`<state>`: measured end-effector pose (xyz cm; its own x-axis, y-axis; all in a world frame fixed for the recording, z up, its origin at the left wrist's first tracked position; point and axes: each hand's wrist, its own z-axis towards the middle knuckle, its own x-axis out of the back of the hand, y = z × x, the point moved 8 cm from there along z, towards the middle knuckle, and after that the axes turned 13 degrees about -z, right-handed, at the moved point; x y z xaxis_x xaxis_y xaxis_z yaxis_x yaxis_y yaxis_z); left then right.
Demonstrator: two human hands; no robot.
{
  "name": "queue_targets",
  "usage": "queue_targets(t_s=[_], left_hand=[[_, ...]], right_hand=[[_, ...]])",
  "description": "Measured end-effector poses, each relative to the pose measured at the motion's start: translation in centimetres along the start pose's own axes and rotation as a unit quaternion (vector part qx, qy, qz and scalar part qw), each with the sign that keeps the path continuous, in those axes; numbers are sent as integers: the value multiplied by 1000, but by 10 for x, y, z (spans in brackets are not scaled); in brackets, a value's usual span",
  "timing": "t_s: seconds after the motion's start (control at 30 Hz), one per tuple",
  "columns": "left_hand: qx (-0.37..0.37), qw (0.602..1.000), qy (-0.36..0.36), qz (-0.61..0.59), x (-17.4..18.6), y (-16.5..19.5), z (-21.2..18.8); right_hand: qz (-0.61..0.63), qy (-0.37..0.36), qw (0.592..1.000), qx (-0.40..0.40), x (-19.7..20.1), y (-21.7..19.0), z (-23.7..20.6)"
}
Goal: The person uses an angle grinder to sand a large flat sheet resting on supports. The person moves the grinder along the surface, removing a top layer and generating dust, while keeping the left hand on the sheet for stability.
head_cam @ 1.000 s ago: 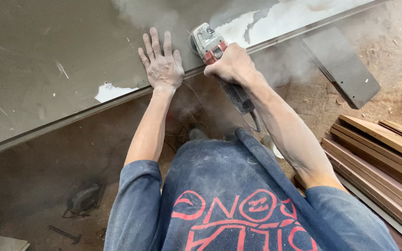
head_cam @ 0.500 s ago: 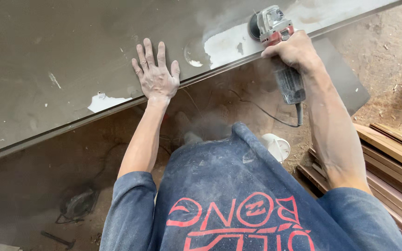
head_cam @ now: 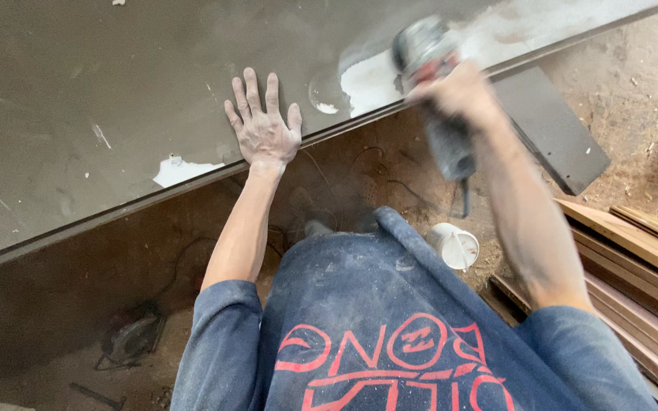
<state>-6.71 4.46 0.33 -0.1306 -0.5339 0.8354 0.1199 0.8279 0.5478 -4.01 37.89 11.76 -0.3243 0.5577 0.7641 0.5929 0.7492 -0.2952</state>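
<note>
Nearby, white cup (head_cam: 455, 246) and wooden boards (head_cam: 634, 251) – right hand (head_cam: 458, 93) grips grinder (head_cam: 428, 53).

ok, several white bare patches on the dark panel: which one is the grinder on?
The big white patch at the panel's near edge, under the grinder in the right hand. The patch by the left hand lies clear.

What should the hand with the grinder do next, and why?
Probably slide the grey handheld grinder in the right hand along the white sanded patch toward the left hand: the big dark panel there looks unsanded.
</note>
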Motion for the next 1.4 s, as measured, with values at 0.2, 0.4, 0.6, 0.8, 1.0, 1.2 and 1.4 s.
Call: queue_targets(t_s=[0.2, 0.4, 0.6, 0.8, 1.0, 1.2, 1.4], left_hand=[[-4, 1000, -3, -3, 1, 3, -1], [0, 1000, -8, -4, -2, 2, 1], [-42, 997, 47, -42, -6, -3, 2], [-88, 966, 158, -185, 4, -15, 0], [-90, 970, 151, -166, 0, -3, 4], [-102, 965, 163, -179, 4, 6, 2], [-114, 961, 178, -178, 4, 7, 2]], right_hand=[[-36, -13, 999, 15, -26, 8, -24], [27, 1, 999, -36, -3, 39, -24], [-67, -55, 996, 35, -70, -20, -35], [-130, -59, 986, 87, -65, -72, -29], [-18, -60, 997, 53, -59, -71, -20], [-123, -36, 988, 90, -57, -77, -23], [-80, -76, 991, 74, -63, -74, -25]])
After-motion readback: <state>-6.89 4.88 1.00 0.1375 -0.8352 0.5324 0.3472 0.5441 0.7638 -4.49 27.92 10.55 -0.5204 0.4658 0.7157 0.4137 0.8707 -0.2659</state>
